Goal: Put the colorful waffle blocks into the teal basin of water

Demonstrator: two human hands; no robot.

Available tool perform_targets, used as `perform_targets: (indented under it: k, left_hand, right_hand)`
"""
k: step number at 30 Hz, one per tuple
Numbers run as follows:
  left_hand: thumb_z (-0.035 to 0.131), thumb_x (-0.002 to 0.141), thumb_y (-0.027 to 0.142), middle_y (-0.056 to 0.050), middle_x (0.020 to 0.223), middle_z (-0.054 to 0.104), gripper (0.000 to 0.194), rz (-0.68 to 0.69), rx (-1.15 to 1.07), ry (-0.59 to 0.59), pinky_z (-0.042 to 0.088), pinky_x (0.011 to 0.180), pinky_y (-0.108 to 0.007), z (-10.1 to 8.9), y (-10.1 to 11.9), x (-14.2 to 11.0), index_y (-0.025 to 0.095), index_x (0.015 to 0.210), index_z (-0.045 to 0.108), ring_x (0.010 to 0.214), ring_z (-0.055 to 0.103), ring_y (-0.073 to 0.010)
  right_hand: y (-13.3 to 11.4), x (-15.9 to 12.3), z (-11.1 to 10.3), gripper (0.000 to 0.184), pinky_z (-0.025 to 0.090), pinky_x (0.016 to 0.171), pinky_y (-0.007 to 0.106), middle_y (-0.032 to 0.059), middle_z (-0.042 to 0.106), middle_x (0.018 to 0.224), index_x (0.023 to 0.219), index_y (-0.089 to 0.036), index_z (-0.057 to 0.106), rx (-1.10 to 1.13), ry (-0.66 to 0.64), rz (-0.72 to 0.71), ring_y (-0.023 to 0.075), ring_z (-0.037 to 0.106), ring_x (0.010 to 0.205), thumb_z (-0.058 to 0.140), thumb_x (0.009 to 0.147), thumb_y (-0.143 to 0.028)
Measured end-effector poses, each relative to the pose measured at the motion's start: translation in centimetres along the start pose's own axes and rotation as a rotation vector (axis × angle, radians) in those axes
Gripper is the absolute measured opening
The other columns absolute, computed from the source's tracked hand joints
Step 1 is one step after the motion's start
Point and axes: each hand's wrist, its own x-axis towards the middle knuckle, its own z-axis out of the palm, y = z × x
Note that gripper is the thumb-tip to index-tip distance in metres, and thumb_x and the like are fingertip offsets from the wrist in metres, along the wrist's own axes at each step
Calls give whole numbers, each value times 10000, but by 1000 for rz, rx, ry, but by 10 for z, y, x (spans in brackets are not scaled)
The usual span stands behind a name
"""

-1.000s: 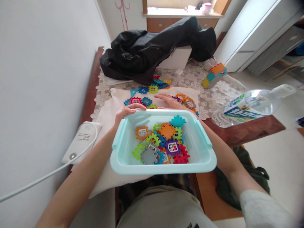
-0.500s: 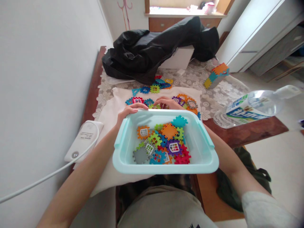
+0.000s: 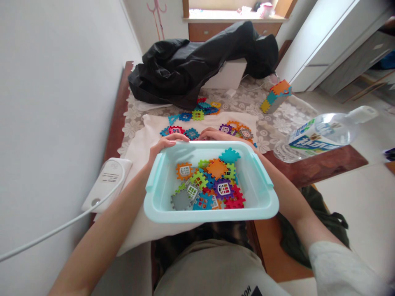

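Observation:
A pale blue plastic bin (image 3: 262, 201) sits at the near table edge over my lap, holding several colourful interlocking tiles (image 3: 212, 181). My left hand (image 3: 165, 144) grips the bin's far left rim, fingers curled over it. Just behind the bin's far rim, my right hand (image 3: 216, 134) rests on the white cloth (image 3: 138, 144), its fingers curled among loose tiles (image 3: 237, 130); what they hold is hidden by the rim. More loose tiles (image 3: 185, 131) lie to the left of that hand.
A black jacket (image 3: 197, 61) covers a white box at the table's far end. A block built of tiles (image 3: 275, 95) stands at the far right. A plastic bottle (image 3: 321, 133) lies on the right edge. A white power unit (image 3: 106, 181) with cable sits left.
My right hand drew back from flat on the cloth towards the bin's far rim, fingers curling. The tiles in the bin shifted slightly. My left hand kept its grip.

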Motion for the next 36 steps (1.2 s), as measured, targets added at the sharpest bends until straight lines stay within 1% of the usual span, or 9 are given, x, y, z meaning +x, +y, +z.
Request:
perform_targets:
  k: [3, 8, 17, 24, 28, 30, 32, 34, 36]
  left_hand:
    - [744, 721, 409, -71, 985, 776, 330, -24, 2, 7, 492, 758, -310, 0, 0, -1, 174, 936, 831, 871, 635, -226]
    - [737, 728, 384, -66, 1035, 797, 274, -12, -22, 8, 522, 790, -308, 1, 0, -4, 184, 897, 819, 886, 665, -228]
    - [714, 693, 381, -66, 973, 796, 345, -24, -9, 24, 530, 733, -288, 3, 1, -3, 158, 929, 832, 841, 686, -219]
    - [724, 684, 379, -66, 947, 776, 336, 0, -8, 11, 519, 710, -271, 2, 1, -2, 164, 909, 849, 804, 660, -203]
    - [678, 718, 375, -71, 990, 792, 334, 0, -40, 11, 551, 717, -270, -2, -4, -1, 195, 934, 858, 824, 679, -215]
    - [667, 726, 364, -72, 1007, 797, 323, 12, -38, 10, 560, 721, -267, -4, -7, 0, 199, 926, 860, 837, 684, -216]
    - [669, 731, 356, -73, 1016, 799, 314, 27, -24, 10, 565, 732, -262, -6, -8, 0, 196, 920, 863, 849, 685, -213]
    - [672, 748, 358, -72, 1022, 799, 320, 21, -16, 7, 566, 741, -259, -7, -9, 0, 197, 943, 867, 856, 691, -211]
    - [672, 757, 372, -73, 1022, 800, 336, 7, -20, 2, 563, 734, -264, -7, -9, 0, 200, 970, 867, 846, 694, -214]
  right_hand:
    - [1, 1, 6, 505, 490, 1280, 522, 109, 686, 1504, 1511, -302, 685, -102, 69, 83, 316, 628, 1407, 694, 1032, -463]
    - [-5, 1, 3, 384, 482, 1253, 475, 101, 693, 1457, 1388, -302, 749, -137, -2, 74, 312, 629, 1400, 689, 1036, -442]
    - [-8, 2, 2, 429, 584, 873, 341, 35, 777, 1171, 1330, -249, 709, 135, 60, 148, 235, 687, 1029, 790, 951, -433]
    - [-20, 14, -6, 483, 622, 862, 325, -2, 782, 1071, 1234, -291, 744, 692, 560, 127, 191, 703, 924, 918, 811, -446]
    - [-35, 6, -15, 506, 634, 851, 324, -14, 777, 1086, 1278, -343, 730, 848, 673, 12, 166, 695, 871, 908, 823, -478]
    - [-44, 0, -16, 565, 641, 867, 369, 8, 777, 1108, 1335, -353, 713, 755, 632, -14, 202, 720, 933, 884, 839, -564]
    - [-51, -5, -14, 655, 642, 904, 422, 37, 779, 1115, 1355, -332, 716, 643, 473, 11, 253, 745, 1012, 877, 819, -671]
    - [-54, -5, -10, 701, 631, 991, 466, 71, 786, 1136, 1271, -292, 760, 580, 312, 32, 299, 752, 1110, 861, 785, -789]
    - [-50, -2, -6, 714, 609, 1063, 480, 99, 790, 1162, 1134, -270, 790, 570, 289, 58, 311, 741, 1178, 754, 820, -911]
